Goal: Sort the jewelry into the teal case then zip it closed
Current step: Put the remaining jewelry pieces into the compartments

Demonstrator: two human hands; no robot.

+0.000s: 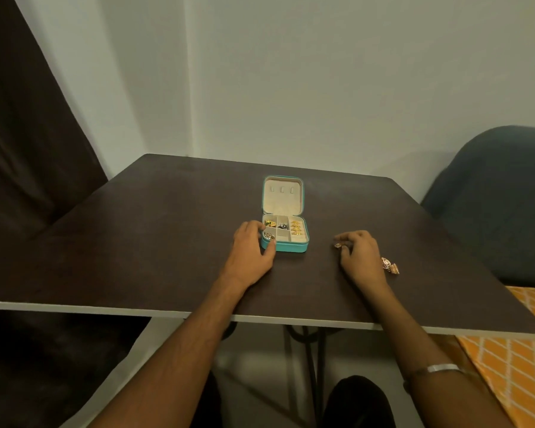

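Note:
The teal case (292, 246) lies open in the middle of the dark table (136, 242), its beige lid (282, 196) tilted back. Its compartments hold gold rings (296, 228) on the right, dark pieces (282, 226) in the middle and a green and gold piece (269, 223) on the left. My left hand (252, 247) rests against the case's left front corner, fingers at a small silvery piece (269, 236). My right hand (360, 253) sits to the right of the case, fingertips pinching a small gold piece (338, 245). Two ornate earrings (389, 265) lie on the table by its wrist.
A blue-grey chair (491, 205) stands past the table's right edge. Orange patterned fabric (513, 366) lies at the lower right. A dark curtain (28, 149) hangs on the left. The table's white front edge (105, 310) runs close to my body.

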